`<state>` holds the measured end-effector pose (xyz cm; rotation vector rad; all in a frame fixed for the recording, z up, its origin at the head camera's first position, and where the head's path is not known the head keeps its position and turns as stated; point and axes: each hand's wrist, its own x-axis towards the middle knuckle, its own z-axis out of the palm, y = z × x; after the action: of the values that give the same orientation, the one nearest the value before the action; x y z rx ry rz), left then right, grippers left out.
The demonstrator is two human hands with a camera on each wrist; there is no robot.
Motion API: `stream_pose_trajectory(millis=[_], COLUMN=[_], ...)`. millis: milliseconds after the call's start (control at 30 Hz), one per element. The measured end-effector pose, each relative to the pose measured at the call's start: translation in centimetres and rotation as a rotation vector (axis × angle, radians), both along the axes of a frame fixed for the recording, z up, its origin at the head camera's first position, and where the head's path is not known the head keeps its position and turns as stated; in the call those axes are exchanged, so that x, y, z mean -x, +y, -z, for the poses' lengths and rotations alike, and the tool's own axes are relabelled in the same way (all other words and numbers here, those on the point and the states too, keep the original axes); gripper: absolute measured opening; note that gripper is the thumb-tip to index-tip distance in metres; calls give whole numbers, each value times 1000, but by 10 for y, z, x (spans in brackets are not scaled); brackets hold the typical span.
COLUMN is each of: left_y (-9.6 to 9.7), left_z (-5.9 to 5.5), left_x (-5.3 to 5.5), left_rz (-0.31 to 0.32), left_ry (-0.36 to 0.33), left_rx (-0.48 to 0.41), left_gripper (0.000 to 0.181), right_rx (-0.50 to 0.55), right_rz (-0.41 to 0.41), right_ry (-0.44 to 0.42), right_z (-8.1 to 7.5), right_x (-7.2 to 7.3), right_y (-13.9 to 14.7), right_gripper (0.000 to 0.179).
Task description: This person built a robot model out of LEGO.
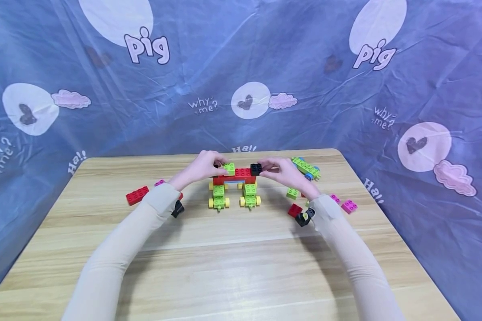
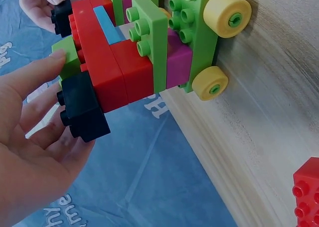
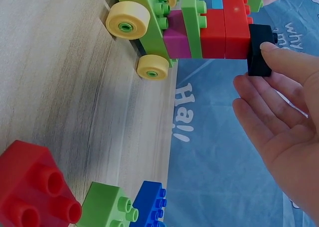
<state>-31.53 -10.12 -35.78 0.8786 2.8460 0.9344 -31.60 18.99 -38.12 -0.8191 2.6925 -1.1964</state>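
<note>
A bridge-like build of toy bricks stands on the table, with red bricks [image 1: 243,173] across its top and two green wheeled bases [image 1: 218,196] with yellow wheels below. My left hand [image 1: 202,167] pinches a small green brick [image 2: 71,58] at the top of the red layer. Beside that green brick, a black brick [image 2: 85,107] sits on the left end, partly in front of my fingers in the left wrist view. At the opposite end, thumb and fingers of my right hand [image 1: 285,173] pinch another black brick [image 3: 260,50] against the red top. Purple bricks [image 3: 177,35] show under the red ones.
Left of the build lie a red brick [image 1: 137,195] and a black toy figure [image 1: 177,208]. To the right are a green wheeled base [image 1: 305,167] with blue wheels, a green brick [image 1: 292,193], pink bricks [image 1: 349,206] and another black figure [image 1: 304,217]. A blue printed cloth [image 1: 241,53] hangs behind.
</note>
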Motion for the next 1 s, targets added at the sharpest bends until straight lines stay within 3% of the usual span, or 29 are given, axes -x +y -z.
stream_pose_trajectory(millis=[800,1000], left_y=[5,0], left_z=[-2,-1], left_x=[-5,-3], left_rz=[5,47], left_ry=[48,52], left_rx=[66,53], left_gripper=[39,37], right_rx=[-21,-21], right_rz=[1,-6], right_ry=[20,26], right_z=[-1,-1], right_x=[0,0], right_y=[0,0], right_gripper=[40,40])
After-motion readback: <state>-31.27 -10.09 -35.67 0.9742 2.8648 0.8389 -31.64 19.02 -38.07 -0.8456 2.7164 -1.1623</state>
